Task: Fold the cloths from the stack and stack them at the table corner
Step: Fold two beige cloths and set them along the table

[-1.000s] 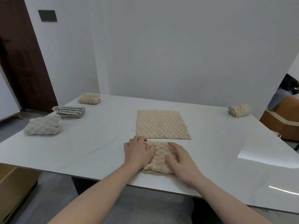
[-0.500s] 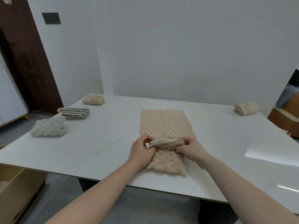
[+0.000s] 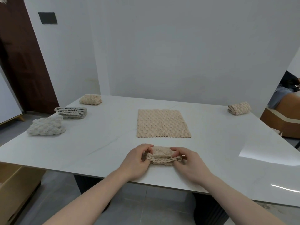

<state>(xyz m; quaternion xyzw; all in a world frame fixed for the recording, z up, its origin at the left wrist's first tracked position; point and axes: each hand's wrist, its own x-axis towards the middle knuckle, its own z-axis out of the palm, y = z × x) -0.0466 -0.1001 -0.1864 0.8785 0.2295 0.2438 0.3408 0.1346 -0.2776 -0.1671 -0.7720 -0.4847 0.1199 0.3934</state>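
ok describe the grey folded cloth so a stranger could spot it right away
Start at the white table and go to its left side, where three cloths sit in a row. The grey folded cloth is the middle one, between a beige bundle behind and a lumpy off-white one in front. Only it shows flat, striped layered edges.

We see a glossy, smooth white table, stone-like, glaring at 3 o'clock. The flat beige cloth at 12 o'clock looks nubbly, matt knit. At 10 o'clock, a dark wooden door, dull.
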